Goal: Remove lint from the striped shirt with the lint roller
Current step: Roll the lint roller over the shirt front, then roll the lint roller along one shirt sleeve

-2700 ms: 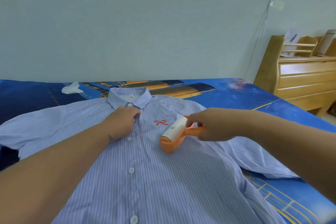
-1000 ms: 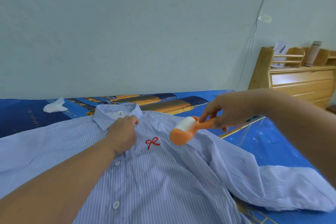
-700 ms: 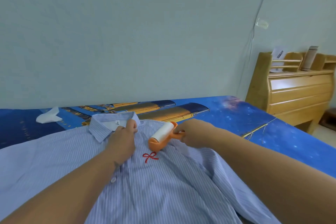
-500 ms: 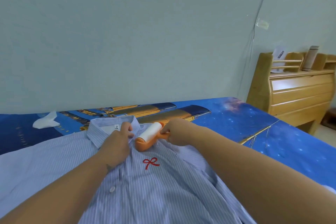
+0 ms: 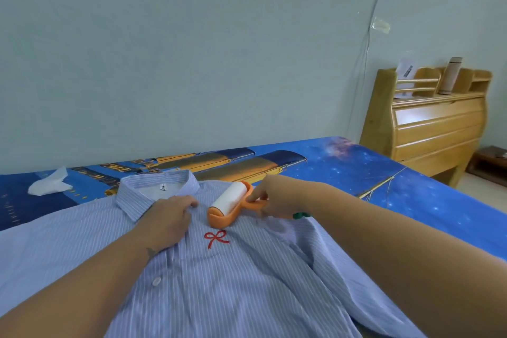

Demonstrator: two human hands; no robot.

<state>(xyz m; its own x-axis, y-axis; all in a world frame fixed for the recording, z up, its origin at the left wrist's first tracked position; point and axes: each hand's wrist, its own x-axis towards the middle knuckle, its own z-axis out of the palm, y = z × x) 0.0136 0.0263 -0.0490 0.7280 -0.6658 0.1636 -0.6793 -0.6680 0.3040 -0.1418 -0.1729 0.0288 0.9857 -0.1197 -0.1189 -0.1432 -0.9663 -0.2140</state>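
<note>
The blue-and-white striped shirt [image 5: 219, 282] lies buttoned and face up on the bed, collar toward the wall, with a red bow mark on its chest. My left hand [image 5: 167, 219] presses flat on the placket just below the collar. My right hand [image 5: 277, 200] grips the orange handle of the lint roller [image 5: 229, 203]. Its white roll rests on the shirt's upper chest, just above the bow and right of my left hand.
The bed carries a blue starry sheet [image 5: 370, 173]. A crumpled white tissue [image 5: 49, 182] lies at the far left near the wall. A wooden headboard cabinet [image 5: 433, 123] with a bottle on top stands at the right. A thin cable hangs down the wall.
The roller swung from the shirt's right shoulder area to the upper chest near the collar, then shifted slightly right. My left hand stayed pressed below the collar throughout.
</note>
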